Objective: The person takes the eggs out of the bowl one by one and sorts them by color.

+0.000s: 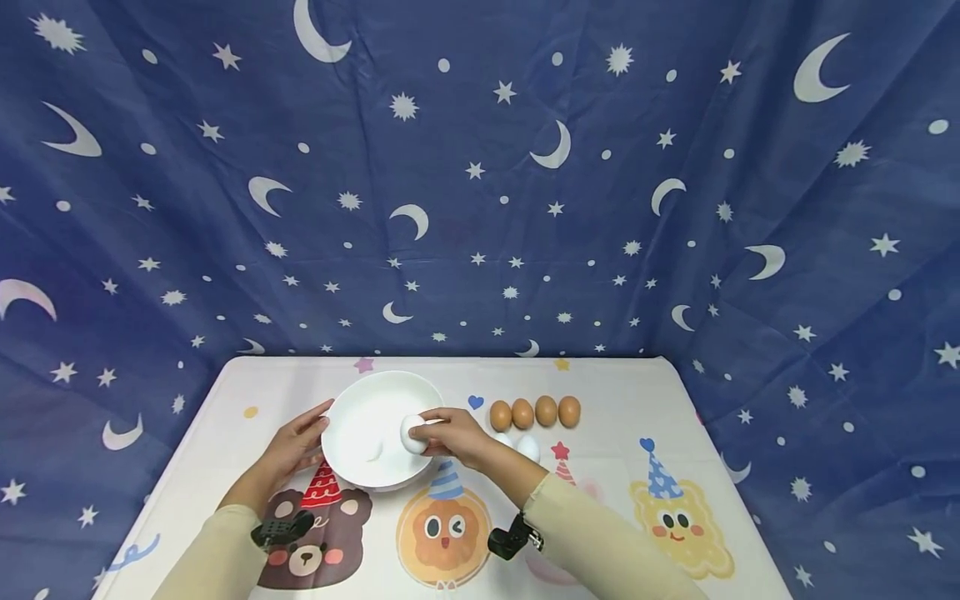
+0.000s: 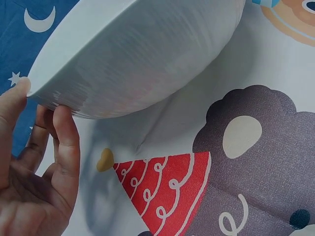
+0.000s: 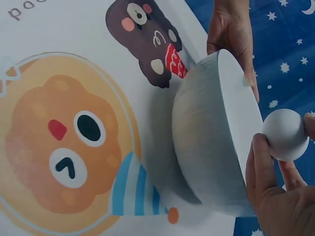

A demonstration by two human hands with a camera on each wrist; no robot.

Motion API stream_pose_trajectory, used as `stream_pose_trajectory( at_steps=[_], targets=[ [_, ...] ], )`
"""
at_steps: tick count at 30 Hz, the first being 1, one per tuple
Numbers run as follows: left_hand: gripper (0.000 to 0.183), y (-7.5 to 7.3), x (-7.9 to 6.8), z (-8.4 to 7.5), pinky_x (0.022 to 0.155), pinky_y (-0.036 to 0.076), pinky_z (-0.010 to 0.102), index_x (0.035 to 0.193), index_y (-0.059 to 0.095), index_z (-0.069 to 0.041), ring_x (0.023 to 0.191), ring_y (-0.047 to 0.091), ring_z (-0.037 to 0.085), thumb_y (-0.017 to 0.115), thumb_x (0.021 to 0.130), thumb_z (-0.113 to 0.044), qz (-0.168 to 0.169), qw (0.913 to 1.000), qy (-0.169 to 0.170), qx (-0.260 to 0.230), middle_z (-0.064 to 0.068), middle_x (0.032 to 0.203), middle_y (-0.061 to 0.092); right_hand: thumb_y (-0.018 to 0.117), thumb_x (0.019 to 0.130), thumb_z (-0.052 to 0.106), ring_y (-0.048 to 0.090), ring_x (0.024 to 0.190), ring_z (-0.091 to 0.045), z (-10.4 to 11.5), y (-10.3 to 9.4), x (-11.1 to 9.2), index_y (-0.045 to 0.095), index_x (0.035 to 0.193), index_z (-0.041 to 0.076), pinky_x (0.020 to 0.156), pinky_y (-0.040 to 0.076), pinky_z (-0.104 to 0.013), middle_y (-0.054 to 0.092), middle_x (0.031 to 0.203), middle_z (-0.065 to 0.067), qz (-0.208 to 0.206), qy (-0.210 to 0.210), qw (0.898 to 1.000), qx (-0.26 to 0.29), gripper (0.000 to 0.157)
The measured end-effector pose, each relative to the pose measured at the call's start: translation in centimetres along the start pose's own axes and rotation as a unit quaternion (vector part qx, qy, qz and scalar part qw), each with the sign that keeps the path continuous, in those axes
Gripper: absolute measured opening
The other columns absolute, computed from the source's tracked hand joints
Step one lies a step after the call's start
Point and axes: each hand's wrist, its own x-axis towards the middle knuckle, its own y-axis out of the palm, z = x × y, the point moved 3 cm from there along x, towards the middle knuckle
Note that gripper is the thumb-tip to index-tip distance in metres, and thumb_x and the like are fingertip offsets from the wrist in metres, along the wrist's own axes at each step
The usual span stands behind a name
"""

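A wide white bowl (image 1: 356,421) stands left of centre on the table. At its left rim, my left hand (image 1: 295,442) grips it, the thumb at the rim and the fingers against the outer wall. Between the thumb and fingers of my right hand (image 1: 459,437) is a white egg (image 3: 284,133), held over the right side of the bowl. A small pale curved patch shows inside the bowl; whether it is a glint or an object, I cannot tell. Two more white eggs (image 1: 528,449) lie behind the right forearm, one partly covered.
Several brown eggs (image 1: 546,411) lie in a row right of the bowl. The white tablecloth (image 1: 615,392) carries printed cartoon figures. A dark blue curtain (image 1: 480,208) with moons and stars encloses the back and sides.
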Motion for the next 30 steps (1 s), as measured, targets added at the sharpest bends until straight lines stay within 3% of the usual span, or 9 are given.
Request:
stream_pose_trajectory(
  at_steps=[5,11,18,25,30],
  targets=[
    [0.067,-0.1,0.1,0.0,0.085,0.058,0.022,0.157,0.025,-0.026,0.135,0.045,0.035,0.052,0.100,-0.047,-0.002,1.0000,-0.004,0.001,0.019,0.157,0.027,0.073,0.085,0.011,0.071,0.075,-0.013,0.1,-0.7,-1.0,0.063,0.122,-0.004,0.072,0.062,-0.028,0.071,0.099,-0.013,0.005,-0.002,1.000,0.014,0.041],
    [0.067,0.0,0.1,0.0,0.083,0.057,0.021,0.157,0.025,-0.026,0.128,0.052,0.028,0.052,0.100,-0.048,-0.004,1.0000,-0.007,0.003,0.019,0.157,0.028,0.073,0.084,0.012,0.071,0.076,-0.013,0.0,-1.8,-1.6,0.063,0.122,-0.004,0.078,0.061,-0.032,0.071,0.098,-0.012,0.002,0.000,1.000,0.009,0.043],
    [0.067,0.1,0.2,0.3,0.084,0.057,0.021,0.157,0.024,-0.027,0.137,0.043,0.036,0.052,0.099,-0.048,-0.004,0.9999,-0.012,0.001,0.019,0.159,0.024,0.073,0.085,0.010,0.073,0.082,-0.019,-0.4,-3.9,-1.9,0.061,0.123,-0.005,0.080,0.061,-0.034,0.070,0.105,-0.015,-0.014,0.006,1.000,0.014,0.043],
    [0.067,0.0,0.2,0.3,0.082,0.057,0.020,0.156,0.025,-0.027,0.121,0.055,0.019,0.053,0.099,-0.048,-0.005,0.9999,-0.012,0.001,0.018,0.158,0.027,0.071,0.086,0.012,0.072,0.082,-0.017,-0.7,-6.0,-2.5,0.058,0.128,-0.007,0.074,0.062,-0.029,0.066,0.112,-0.017,-0.025,0.009,1.000,0.000,0.047],
    [0.068,0.0,0.2,0.4,0.080,0.057,0.020,0.157,0.025,-0.027,0.123,0.054,0.020,0.054,0.098,-0.049,-0.002,1.0000,-0.007,0.003,0.018,0.158,0.027,0.073,0.085,0.013,0.069,0.075,-0.011,-1.1,-7.7,-3.0,0.060,0.127,-0.006,0.068,0.062,-0.025,0.065,0.112,-0.015,-0.049,0.010,0.999,-0.001,0.048]
  ],
)
